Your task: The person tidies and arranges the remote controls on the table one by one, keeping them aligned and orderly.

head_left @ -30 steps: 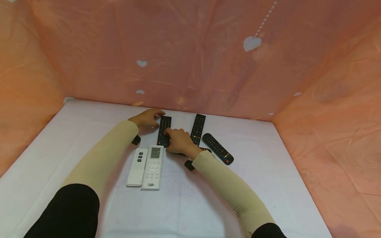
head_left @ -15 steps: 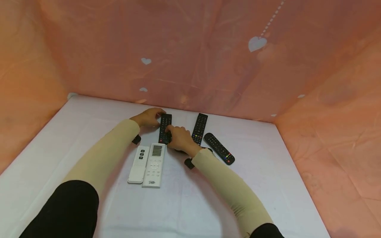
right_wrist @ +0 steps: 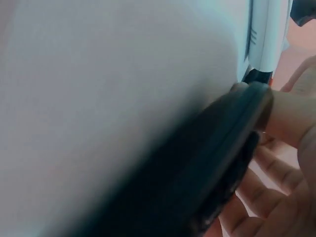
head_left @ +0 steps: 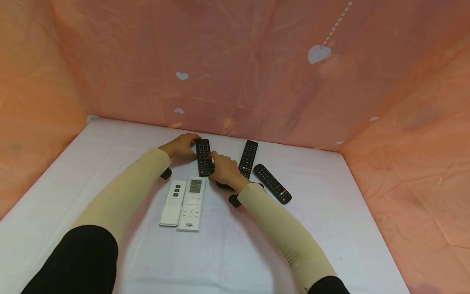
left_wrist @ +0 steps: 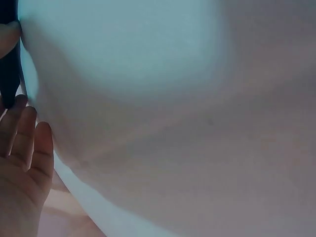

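Black remote [head_left: 204,153] lies on the counter btwn the 2 hands, btns up, red btn at its near end.

L hand [head_left: 180,146] is at its far L part: index finger at the far corner, thumb at the L edge. L wrist view has the other fingers fairly straight, so touching rather than clenched. R hand [head_left: 225,169] is at its near R part, index finger bent to the R edge; can't tell if it's pinching or just touching.

Under R hand & wrist: a 2nd black remote [right_wrist: 187,173], mostly hidden in the head view, big & blurry in the R wrist view. Can't tell if R palm touches it.

Just beyond R hand, to its R: 3rd black remote [head_left: 249,157], w/ a slight tilt. Farther R of that hand: rounded black remote [head_left: 272,183], lying diagonally, coloured btns at the near end.

Near side of both hands, roughly btwn them: white remote w/ screen [head_left: 191,208], top end right by the black remote's near end. Just L of it, nearer L hand's side: plain white remote [head_left: 171,206] w/ 3 dark btns.

Dark gadgets [head_left: 166,174] at both wrists, cream sleeves [head_left: 128,196] w/ black above. White counter [head_left: 275,253]; orange sheet [head_left: 238,94] w/ pale hearts beyond the hands.
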Motion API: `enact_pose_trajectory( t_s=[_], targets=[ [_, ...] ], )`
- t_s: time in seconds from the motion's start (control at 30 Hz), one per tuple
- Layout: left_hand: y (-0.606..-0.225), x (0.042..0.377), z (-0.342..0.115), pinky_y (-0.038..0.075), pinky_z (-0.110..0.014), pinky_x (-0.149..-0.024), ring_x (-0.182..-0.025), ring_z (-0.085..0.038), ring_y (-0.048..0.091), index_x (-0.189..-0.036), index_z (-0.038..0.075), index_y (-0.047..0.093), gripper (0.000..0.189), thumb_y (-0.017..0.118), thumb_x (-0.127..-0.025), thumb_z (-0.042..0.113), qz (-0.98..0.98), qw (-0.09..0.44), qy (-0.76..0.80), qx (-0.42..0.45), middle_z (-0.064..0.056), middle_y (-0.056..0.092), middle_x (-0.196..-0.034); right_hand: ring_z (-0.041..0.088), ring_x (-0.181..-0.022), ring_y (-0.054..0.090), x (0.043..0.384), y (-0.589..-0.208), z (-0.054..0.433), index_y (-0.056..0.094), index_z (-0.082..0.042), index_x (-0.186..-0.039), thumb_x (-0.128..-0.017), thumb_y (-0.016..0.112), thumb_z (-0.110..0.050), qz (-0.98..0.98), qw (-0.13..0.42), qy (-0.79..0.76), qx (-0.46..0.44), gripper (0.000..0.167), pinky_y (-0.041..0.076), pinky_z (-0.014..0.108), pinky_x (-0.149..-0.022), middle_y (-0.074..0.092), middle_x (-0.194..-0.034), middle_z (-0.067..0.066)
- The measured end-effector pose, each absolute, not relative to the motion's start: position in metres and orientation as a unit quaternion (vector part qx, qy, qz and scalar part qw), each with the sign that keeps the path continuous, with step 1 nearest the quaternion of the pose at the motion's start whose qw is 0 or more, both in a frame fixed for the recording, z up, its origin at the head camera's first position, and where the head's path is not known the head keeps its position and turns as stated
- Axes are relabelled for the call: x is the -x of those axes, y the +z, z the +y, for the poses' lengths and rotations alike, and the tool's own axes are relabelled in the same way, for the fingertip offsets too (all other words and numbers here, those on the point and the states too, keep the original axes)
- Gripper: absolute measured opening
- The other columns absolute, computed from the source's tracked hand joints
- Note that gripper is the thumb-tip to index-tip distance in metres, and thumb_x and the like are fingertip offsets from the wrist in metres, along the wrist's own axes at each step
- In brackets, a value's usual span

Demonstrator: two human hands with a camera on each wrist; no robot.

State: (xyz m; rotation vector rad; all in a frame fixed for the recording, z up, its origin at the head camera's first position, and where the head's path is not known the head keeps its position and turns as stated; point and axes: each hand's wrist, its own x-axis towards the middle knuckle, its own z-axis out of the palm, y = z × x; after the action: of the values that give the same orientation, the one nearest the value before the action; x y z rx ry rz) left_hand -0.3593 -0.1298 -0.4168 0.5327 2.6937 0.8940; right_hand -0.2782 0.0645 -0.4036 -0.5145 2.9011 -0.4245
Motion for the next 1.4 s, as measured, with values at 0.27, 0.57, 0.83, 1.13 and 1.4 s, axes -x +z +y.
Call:
enact_pose_trajectory(
  t_s=[0.27,0.57,0.83,1.13,1.4],
  targets=[
    [-0.420,0.358,-0.140,0.042,-0.049,-0.101,-0.111,-0.036,0.050,-0.137,-0.005,0.043,0.074,0.075,-0.073,0.014,0.934,0.093,0.298,-0.175,-0.026,0.050,-0.126,0.023,-0.099,0.063,0.280,-0.404,0.067,0.051,-0.012,-0.133,-0.076,0.077,-0.027,0.975,0.085,-0.157,0.134,0.064,0.044,0.053,-0.092,0.068,-0.109,0.004],
    [-0.419,0.355,-0.138,0.039,-0.051,-0.105,-0.117,-0.036,0.049,-0.136,-0.001,0.045,0.072,0.075,-0.075,0.020,0.936,0.100,0.286,-0.179,-0.025,0.048,-0.133,0.021,-0.097,0.063,0.281,-0.404,0.065,0.057,-0.011,-0.128,-0.076,0.078,-0.038,0.974,0.086,-0.154,0.142,0.062,0.047,0.048,-0.087,0.068,-0.112,0.004],
    [-0.419,0.354,-0.144,0.037,-0.055,-0.106,-0.122,-0.037,0.048,-0.134,0.006,0.048,0.075,0.076,-0.071,0.036,0.949,0.114,0.270,-0.113,-0.019,0.048,-0.133,0.029,-0.108,0.059,0.285,-0.401,0.071,0.055,-0.013,-0.132,-0.076,0.077,-0.034,0.977,0.100,-0.137,0.126,0.063,0.044,0.053,-0.092,0.064,-0.121,0.008],
    [-0.414,0.355,-0.140,0.030,-0.052,-0.113,-0.131,-0.040,0.042,-0.143,0.002,0.041,0.082,0.078,-0.071,0.015,0.933,0.135,0.298,-0.152,-0.025,0.042,-0.142,0.024,-0.097,0.060,0.284,-0.403,0.066,0.063,-0.009,-0.117,-0.073,0.079,-0.047,0.982,0.090,-0.103,0.128,0.060,0.049,0.047,-0.085,0.065,-0.106,0.006],
    [-0.414,0.356,-0.140,0.031,-0.052,-0.112,-0.130,-0.040,0.043,-0.142,0.002,0.041,0.083,0.078,-0.069,0.014,0.934,0.137,0.296,-0.148,-0.026,0.043,-0.142,0.025,-0.098,0.059,0.286,-0.406,0.067,0.063,-0.008,-0.117,-0.074,0.079,-0.043,0.980,0.085,-0.127,0.130,0.058,0.050,0.046,-0.085,0.064,-0.107,0.007]
  ],
)
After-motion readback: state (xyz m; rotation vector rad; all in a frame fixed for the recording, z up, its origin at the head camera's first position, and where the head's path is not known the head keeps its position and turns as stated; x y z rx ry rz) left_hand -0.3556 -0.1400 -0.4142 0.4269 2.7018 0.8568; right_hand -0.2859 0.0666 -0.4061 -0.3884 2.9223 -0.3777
